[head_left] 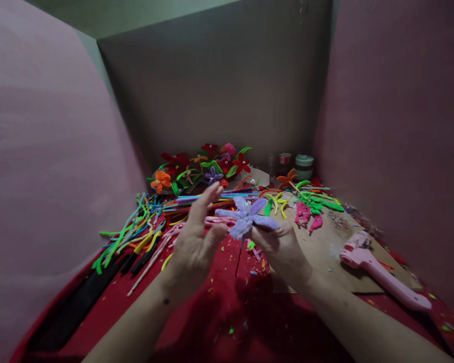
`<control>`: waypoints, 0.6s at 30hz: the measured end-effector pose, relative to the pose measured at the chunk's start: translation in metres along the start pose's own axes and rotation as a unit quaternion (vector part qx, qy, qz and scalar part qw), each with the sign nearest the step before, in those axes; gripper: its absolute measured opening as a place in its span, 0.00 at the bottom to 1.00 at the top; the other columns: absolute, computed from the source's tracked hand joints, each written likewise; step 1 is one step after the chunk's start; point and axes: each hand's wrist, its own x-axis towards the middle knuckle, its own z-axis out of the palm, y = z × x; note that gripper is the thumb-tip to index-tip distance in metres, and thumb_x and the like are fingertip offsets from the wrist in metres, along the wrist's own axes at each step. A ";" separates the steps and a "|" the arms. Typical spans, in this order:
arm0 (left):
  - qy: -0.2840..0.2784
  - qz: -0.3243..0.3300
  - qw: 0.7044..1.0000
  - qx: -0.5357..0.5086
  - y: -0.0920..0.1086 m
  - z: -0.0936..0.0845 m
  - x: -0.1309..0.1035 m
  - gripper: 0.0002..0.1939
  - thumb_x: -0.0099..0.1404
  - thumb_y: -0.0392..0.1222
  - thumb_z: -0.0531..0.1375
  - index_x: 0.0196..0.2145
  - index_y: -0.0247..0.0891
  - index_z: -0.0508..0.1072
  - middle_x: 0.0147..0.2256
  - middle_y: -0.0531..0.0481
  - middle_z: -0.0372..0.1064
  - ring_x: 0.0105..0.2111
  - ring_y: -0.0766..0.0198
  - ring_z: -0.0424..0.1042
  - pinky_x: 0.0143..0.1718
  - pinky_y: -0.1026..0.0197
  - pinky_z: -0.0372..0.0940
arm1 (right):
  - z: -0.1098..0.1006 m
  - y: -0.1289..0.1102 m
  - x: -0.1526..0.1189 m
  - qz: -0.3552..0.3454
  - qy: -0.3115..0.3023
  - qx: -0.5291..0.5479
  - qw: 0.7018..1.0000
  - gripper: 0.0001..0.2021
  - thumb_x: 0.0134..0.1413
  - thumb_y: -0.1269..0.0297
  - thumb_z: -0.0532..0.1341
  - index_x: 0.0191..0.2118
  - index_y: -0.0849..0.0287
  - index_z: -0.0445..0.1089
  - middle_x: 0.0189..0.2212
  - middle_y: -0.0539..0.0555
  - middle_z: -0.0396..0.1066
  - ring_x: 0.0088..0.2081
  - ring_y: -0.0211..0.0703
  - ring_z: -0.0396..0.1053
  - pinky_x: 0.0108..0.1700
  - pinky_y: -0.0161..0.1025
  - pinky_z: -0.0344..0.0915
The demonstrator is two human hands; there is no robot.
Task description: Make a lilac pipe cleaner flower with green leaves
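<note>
Centrally, a pale purple flower point(245, 218) sits above the bench point(109, 307), its petals spread and its thin dark stem point(239, 259) pointing down. The right hand point(287, 254) has its grip closed on the flower from behind and below, under the petals on the right. The left hand point(196, 237) is raised on the other side, its grip open, fingers up and thumb apart from them; the thumb is close to the left petals, though whether it touches them I cannot tell.

Behind the hands, a bundle of coloured stems point(212, 199) lies crosswise. Loose green strands point(115, 242) and pink strands point(166, 237) spread to the left, with yellow and black pliers point(147, 247) among them and a black strip point(79, 302) nearer the edge. Farther back is a heap of finished flowers point(212, 166), red, orange, pink and purple, with green leaves.

To the right, a cardboard sheet point(321, 267) lies on the red cloth. A pink tool point(386, 277) rests across it, its handle toward the near right. Toward its far side are pink petals point(302, 214), green leaf pieces point(318, 201) and an orange flower point(287, 179). A lidded jar point(304, 164) and a small cup point(285, 159) stand behind these. Small bright scraps dot the cloth between the forearms.
</note>
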 end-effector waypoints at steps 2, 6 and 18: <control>0.072 -0.046 0.995 -0.049 0.003 0.001 0.000 0.22 0.65 0.50 0.51 0.55 0.42 0.57 0.52 0.43 0.62 0.50 0.57 0.64 0.50 0.52 0.61 | 0.000 -0.001 0.004 0.031 0.022 0.053 0.998 0.04 0.45 0.62 0.65 0.26 0.55 0.75 0.22 0.48 0.70 0.25 0.38 0.64 0.31 0.38 0.62; -0.029 -0.129 0.988 -0.084 0.002 0.022 -0.006 0.14 0.62 0.43 0.56 0.45 0.36 0.63 0.41 0.44 0.69 0.41 0.60 0.70 0.44 0.56 0.65 | -0.002 0.003 0.008 0.096 0.066 0.149 0.982 0.04 0.43 0.65 0.66 0.28 0.58 0.76 0.23 0.49 0.72 0.24 0.36 0.64 0.29 0.36 0.61; -0.019 -0.044 0.992 0.115 -0.016 0.052 -0.001 0.07 0.63 0.36 0.49 0.28 0.39 0.64 0.22 0.53 0.62 0.21 0.67 0.61 0.26 0.64 0.55 | 0.002 0.011 0.003 0.037 0.067 0.083 0.994 0.07 0.47 0.64 0.64 0.35 0.54 0.77 0.31 0.49 0.76 0.36 0.43 0.71 0.44 0.42 0.65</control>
